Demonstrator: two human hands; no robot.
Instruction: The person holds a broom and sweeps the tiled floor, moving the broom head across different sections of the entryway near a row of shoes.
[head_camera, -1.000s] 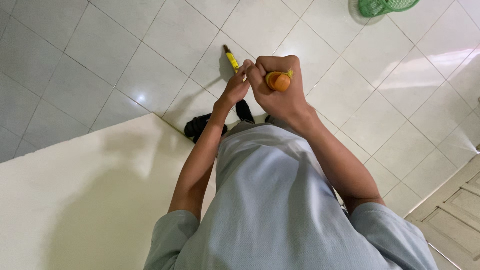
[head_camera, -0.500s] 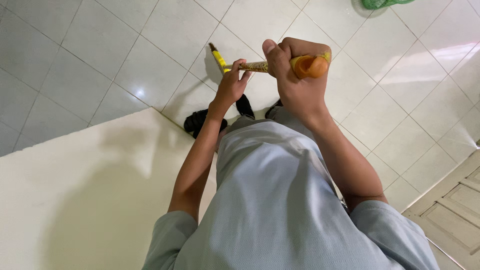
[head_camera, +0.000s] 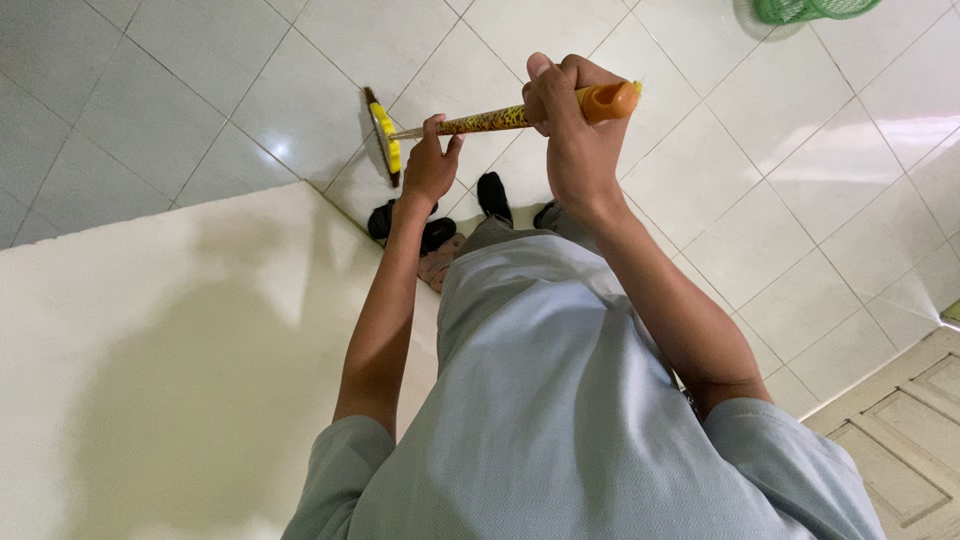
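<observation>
1. Right hand (head_camera: 573, 130): fist wrapped tight round the upper end of the broom handle (head_camera: 490, 120), thumb tip up at 12 o'clock. Orange rounded plastic cap (head_camera: 610, 100) sticks out of the fist toward 3 o'clock.
2. Left hand (head_camera: 430, 165): lower on the same handle, at 9 o'clock from the right hand. Fingers hooked over the shaft from below, thumb alongside, a loose grip rather than a full fist.
3. Handle: thin straight rod, yellow with a dark speckled pattern, glossy. Runs almost level in view, from 3 o'clock down-left to 9 o'clock.
4. Broom head (head_camera: 383, 135): narrow yellow plastic bar with a dark tip at 12 o'clock, at the far end of the handle, just at 9 o'clock of the left hand. Sits low over the floor (head_camera: 200, 100); contact with the tiles cannot be told.
5. Floor: large square pale grey tiles, shiny, thin dark grout lines, bright light spots.
6. Cream slab (head_camera: 180, 350): smooth, matte, flat, fills 7 to 9 o'clock of the view, straight edge ends just beside the feet.
7. Dark sandals (head_camera: 490, 195) on the feet, directly at 6 o'clock under the hands.
8. Shirt (head_camera: 560, 400): light grey-blue, fine woven texture, short sleeves.
9. Green plastic mesh basket (head_camera: 810, 10) at 1 o'clock corner, cropped.
10. Panelled beige door (head_camera: 900, 440) at 4 o'clock corner.
</observation>
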